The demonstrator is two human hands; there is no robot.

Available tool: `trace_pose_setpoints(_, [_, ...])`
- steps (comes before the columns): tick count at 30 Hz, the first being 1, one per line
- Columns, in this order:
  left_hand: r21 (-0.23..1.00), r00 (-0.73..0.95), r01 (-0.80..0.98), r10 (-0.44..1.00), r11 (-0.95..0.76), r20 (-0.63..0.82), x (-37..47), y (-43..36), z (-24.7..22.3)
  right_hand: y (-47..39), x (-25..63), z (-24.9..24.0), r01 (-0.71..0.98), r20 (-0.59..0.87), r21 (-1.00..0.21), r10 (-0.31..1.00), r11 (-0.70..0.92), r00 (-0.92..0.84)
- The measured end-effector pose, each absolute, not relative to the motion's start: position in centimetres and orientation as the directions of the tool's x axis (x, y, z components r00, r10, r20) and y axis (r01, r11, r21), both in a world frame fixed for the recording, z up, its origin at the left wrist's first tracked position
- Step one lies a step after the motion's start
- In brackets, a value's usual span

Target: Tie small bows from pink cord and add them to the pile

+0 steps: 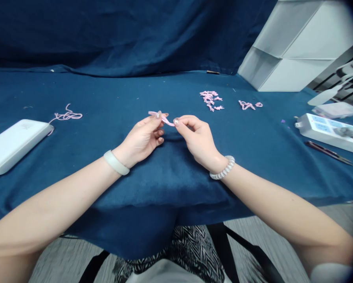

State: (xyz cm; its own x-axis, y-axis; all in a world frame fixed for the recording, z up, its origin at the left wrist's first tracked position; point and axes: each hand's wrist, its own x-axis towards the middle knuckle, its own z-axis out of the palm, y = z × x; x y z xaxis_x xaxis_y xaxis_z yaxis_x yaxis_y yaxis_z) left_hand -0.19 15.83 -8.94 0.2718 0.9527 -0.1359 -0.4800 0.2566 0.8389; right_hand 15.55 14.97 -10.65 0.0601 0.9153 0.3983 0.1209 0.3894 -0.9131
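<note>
Between my two hands runs a short bundle of pink cord (168, 122), held just above the blue cloth. My left hand (145, 137) pinches it between thumb and fingers, and a looped end sticks out past the fingertips on the left. The other end is pinched by the thumb and index finger of my right hand (197, 135). Farther back to the right lies a cluster of small knotted pink cord pieces (209, 98), with a smaller group of pink knots (246, 105) beside it. Whether the held bundle is knotted I cannot tell.
A white box-shaped device (20, 143) stands at left, with a loose pink cord (67, 115) trailing beside it. At right are a white power strip (330, 131), dark thread snips (328, 152) and a flat clear case (331, 110). White storage bins (300, 74) stand at back right.
</note>
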Motion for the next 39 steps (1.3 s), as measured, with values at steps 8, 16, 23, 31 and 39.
trace_pose_setpoints(8, [0.851,0.229,-0.481,0.967,0.211,-0.11,-0.1,16.0,-8.7,15.0,15.4,-10.9,0.061,0.368,-0.929,0.93,0.366,0.022])
trace_pose_setpoints(16, [0.873,0.184,-0.465,0.981,0.148,-0.069,-0.3,16.0,-8.5,15.0,15.2,-10.8,-0.047,0.26,-0.965,0.966,0.26,0.009])
trace_pose_setpoints(23, [0.892,0.109,-0.445,0.993,0.081,-0.036,-0.2,16.0,-8.4,14.7,15.1,-10.6,-0.086,0.213,-0.974,0.976,0.209,-0.048])
trace_pose_setpoints(31, [0.858,0.219,-0.496,0.975,0.134,-0.026,0.0,15.6,-8.2,14.5,14.8,-9.9,-0.173,0.113,-0.979,0.993,0.104,-0.044])
trace_pose_setpoints(39, [0.89,0.25,-0.446,0.968,0.092,0.025,-0.1,15.7,-7.9,14.3,14.8,-9.8,-0.174,0.125,-0.979,0.987,0.107,-0.098])
